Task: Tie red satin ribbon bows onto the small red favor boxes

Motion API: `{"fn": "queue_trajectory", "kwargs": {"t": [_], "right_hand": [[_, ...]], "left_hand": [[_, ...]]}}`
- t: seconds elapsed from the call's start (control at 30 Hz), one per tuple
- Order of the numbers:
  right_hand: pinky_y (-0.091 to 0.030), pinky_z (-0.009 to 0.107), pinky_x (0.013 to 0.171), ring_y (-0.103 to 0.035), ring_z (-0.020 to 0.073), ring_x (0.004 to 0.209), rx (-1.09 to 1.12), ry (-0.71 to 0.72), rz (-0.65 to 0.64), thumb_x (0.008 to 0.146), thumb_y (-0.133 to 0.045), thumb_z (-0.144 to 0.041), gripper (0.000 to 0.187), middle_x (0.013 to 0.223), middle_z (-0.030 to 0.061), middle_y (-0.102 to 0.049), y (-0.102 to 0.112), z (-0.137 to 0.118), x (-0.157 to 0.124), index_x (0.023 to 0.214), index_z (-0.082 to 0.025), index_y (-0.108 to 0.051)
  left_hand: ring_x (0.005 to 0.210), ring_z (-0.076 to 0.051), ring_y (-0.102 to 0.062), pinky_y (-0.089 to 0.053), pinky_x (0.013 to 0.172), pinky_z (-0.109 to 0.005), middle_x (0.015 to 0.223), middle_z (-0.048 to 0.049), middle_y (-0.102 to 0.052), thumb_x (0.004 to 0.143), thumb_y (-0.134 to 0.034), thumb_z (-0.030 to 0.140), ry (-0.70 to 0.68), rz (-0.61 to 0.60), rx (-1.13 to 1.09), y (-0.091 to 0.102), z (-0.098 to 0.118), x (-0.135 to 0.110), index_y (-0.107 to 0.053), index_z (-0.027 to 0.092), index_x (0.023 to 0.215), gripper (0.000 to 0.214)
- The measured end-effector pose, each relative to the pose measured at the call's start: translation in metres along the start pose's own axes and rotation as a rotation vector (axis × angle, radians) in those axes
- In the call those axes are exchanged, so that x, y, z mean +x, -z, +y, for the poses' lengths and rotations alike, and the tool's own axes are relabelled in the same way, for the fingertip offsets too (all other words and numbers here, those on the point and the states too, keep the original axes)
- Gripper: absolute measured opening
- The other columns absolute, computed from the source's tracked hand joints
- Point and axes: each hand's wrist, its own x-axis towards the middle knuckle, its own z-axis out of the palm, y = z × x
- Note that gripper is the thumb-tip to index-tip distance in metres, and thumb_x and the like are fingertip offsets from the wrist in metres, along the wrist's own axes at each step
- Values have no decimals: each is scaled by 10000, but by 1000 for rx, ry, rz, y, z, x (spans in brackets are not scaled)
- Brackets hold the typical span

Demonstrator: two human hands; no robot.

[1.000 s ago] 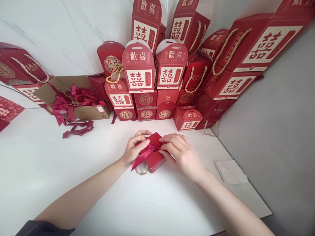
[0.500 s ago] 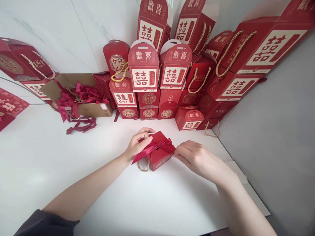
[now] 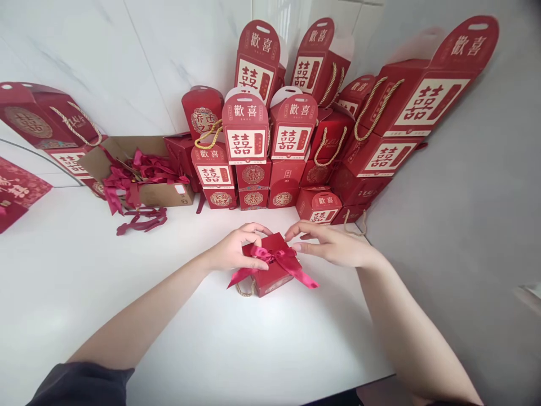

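Near the back edge of the tabletop (image 3: 198, 349), toward its left, an open carton (image 3: 163, 195) holds a tangle of dark pink ribbons (image 3: 147, 166), with a loose ribbon (image 3: 141, 223) lying just in front of it. Further right, the left hand (image 3: 234, 247) curves over the left side of a red gift box (image 3: 273, 285), its thumb laid on the lid and its index finger bent apart from it (whether the two pinch the bow's left loop, I cannot tell). The gift box sits flat, in front of the stacked red boxes (image 3: 247, 144) along the back edge. One lower corner points toward the front edge, and a rope handle (image 3: 245, 292) hangs on its left; the lid looks close to square, so no long axis can be read surely. The bow (image 3: 279, 256) runs roughly side to side across it, its tails slanting toward the front edge, one to each side. At the right, the right hand (image 3: 332, 245) is loosely spread, thumb apart from fingers, beside the bow's right loop; contact is unclear. The step in hand seems to be shaping the bow, and the next move calls for evening the loops gently while steadying the box.
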Motion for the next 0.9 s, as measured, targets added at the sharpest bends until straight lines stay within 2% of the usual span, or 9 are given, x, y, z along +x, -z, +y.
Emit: {"fn": "queue_trajectory", "kwargs": {"t": [0.17, 0.4, 0.5, 0.57, 0.63, 0.7, 0.77, 0.83, 0.9], "right_hand": [[-362, 422, 1075, -536, 220, 1197, 168, -17, 66, 891, -616, -383, 149, 1292, 51, -555, -28, 23, 7, 888, -234, -612], [-288, 435, 1112, -408, 243, 1352, 302, 11, 172, 905, -606, -416, 272, 1411, 68, -488, -39, 24, 8, 734, -204, -604], [-301, 415, 1102, -428, 236, 1337, 348, 28, 203, 915, -593, -414, 303, 1383, 78, -511, -44, 24, 11, 703, -197, -587], [-309, 408, 1096, -444, 235, 1326, 362, 19, 220, 909, -603, -410, 287, 1387, 84, -506, -46, 25, 13, 717, -196, -595], [-316, 403, 1090, -430, 237, 1340, 370, 5, 231, 904, -613, -403, 266, 1400, 90, -497, -47, 26, 13, 734, -198, -606], [-329, 398, 1077, -399, 240, 1365, 382, -3, 232, 905, -612, -397, 261, 1394, 96, -506, -47, 28, 13, 735, -199, -617], [-336, 392, 1066, -386, 245, 1373, 389, -5, 228, 911, -604, -394, 275, 1381, 101, -520, -46, 29, 13, 720, -196, -626], [-335, 389, 1059, -420, 250, 1347, 382, -10, 224, 915, -597, -392, 295, 1373, 101, -525, -46, 29, 12, 700, -192, -630], [-338, 386, 1048, -462, 251, 1305, 378, -16, 229, 913, -601, -388, 315, 1363, 97, -531, -47, 28, 12, 671, -188, -618]], "left_hand": [[1190, -250, -515, -370, 1055, -429, 1263, -76, -542, 670, -784, 462, 12, 5, 158, 4, 11, -4, -558, 176, 611, 369], [1166, -259, -524, -433, 982, -410, 1269, -73, -546, 666, -769, 514, 34, 27, 264, 5, 16, -4, -528, 175, 606, 420], [1154, -242, -527, -429, 982, -398, 1249, -68, -559, 660, -781, 492, 25, 67, 283, 6, 23, -7, -583, 203, 797, 376], [1065, -226, -560, -454, 909, -365, 1161, -57, -597, 665, -773, 503, 52, 143, 341, 10, 32, -12, -584, 223, 968, 454], [865, -204, -581, -454, 756, -312, 947, -32, -635, 693, -718, 571, 142, 181, 469, 16, 42, -19, -615, 214, 902, 426], [618, -158, -503, -372, 591, -272, 652, -5, -564, 733, -626, 651, 307, 102, 587, 23, 49, -26, -609, 191, 645, 468], [477, -114, -361, -266, 497, -268, 497, 15, -433, 765, -554, 686, 469, -60, 549, 28, 50, -29, -573, 178, 515, 566], [457, -97, -314, -229, 472, -268, 496, 20, -438, 779, -553, 663, 533, -218, 366, 30, 47, -27, -620, 171, 550, 547], [505, -99, -376, -266, 489, -250, 571, 12, -531, 765, -617, 591, 513, -309, 175, 30, 40, -22, -677, 168, 634, 447]]}}
